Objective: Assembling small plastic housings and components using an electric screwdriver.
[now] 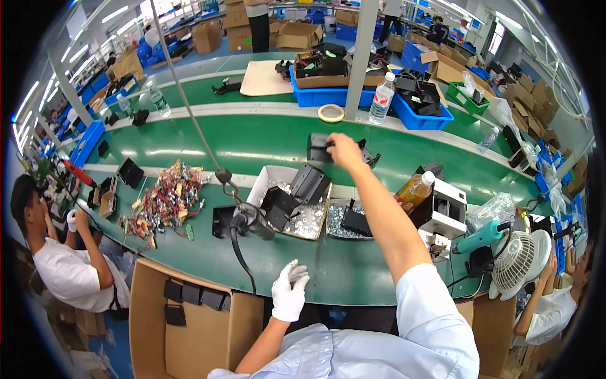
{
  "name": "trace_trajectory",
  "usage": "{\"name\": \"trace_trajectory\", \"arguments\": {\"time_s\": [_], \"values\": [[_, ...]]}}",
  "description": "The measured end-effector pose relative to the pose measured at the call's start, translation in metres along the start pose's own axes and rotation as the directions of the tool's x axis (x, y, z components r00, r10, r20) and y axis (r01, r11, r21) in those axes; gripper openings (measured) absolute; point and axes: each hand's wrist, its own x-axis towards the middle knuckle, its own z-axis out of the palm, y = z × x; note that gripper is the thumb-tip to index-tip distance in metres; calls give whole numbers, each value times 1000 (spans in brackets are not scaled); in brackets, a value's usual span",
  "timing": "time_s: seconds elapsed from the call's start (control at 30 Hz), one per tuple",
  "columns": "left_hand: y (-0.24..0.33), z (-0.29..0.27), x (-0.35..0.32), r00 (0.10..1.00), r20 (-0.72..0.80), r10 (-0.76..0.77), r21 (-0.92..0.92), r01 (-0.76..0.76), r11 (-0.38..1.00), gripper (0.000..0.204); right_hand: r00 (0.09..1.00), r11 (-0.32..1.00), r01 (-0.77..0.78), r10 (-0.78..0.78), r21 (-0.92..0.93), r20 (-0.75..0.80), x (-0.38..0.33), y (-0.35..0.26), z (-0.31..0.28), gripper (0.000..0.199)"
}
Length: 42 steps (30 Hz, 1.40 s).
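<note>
My right hand [344, 151], bare, reaches far across the green bench and grips a black plastic housing [317, 148] by its right side. Another dark piece [367, 153] lies just right of the wrist. My left hand [290, 292], in a white glove, is raised near the bench's front edge with its fingers loosely apart and nothing visible in them. Beyond it, black housings [309, 183] rest in a white box of small metal parts [295, 228]. A black electric screwdriver [254, 222] hangs over the box's left side.
At left lies a heap of red-wired circuit boards [167, 199]. A cardboard box [202, 341] with black housings stands at front left. To the right are an amber bottle [413, 192], a white device [447, 208], a teal screwdriver [483, 237] and a fan [514, 262]. Co-workers sit both sides.
</note>
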Motion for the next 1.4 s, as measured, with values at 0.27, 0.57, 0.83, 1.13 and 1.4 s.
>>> {"name": "trace_trajectory", "arguments": {"time_s": [0.27,0.57,0.83,1.13,1.4], "values": [[36,15,1,988,-17,155,-153,-155,976,80,984,549,-51,169,834,-51,-180,-66,-87,26],[95,72,-13,948,311,62,-272,26,962,111,918,192,-259,352,947,180,-359,-50,-75,21],[56,83,-40,833,552,-35,-80,95,992,99,824,352,-491,485,797,293,-420,-9,-49,21],[91,91,-33,831,544,-117,139,49,989,81,895,276,-247,431,929,110,-412,-35,-64,20],[70,93,-37,845,520,128,249,-293,923,74,905,192,-233,401,953,141,-406,-30,-51,21]]}}
